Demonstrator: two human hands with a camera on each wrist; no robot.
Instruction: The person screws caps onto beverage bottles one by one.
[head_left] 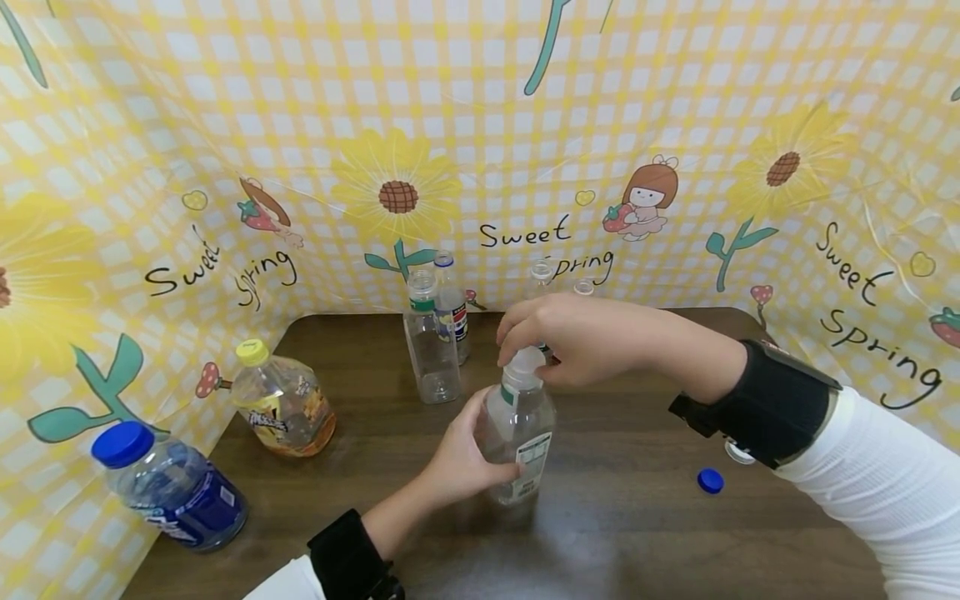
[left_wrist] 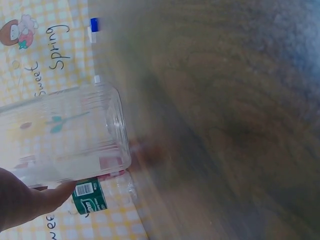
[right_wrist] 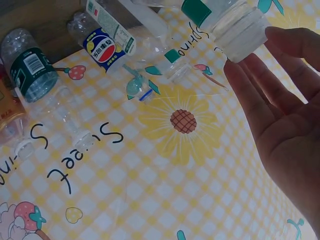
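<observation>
A clear plastic bottle (head_left: 517, 429) with a pale label and a green neck band stands upright on the table in front of me. My left hand (head_left: 467, 454) grips its body, thumb across the label side. Over the top, my right hand (head_left: 581, 337) pinches the whitish cap (head_left: 525, 364) between thumb and fingers. In the right wrist view the cap (right_wrist: 242, 37) sits on the bottle's neck, with fingertips at its rim. The left wrist view shows the bottle's lower body (left_wrist: 65, 130) and base, with the left thumb (left_wrist: 42, 197) near it.
Left on the brown table (head_left: 600, 533) stand a blue-capped bottle (head_left: 183, 492) and a yellow-capped bottle (head_left: 281, 408). Behind are a clear uncapped bottle (head_left: 432, 350) and a cola-labelled bottle (head_left: 452, 312); others are partly hidden by my right hand. A blue cap (head_left: 710, 481) lies at right.
</observation>
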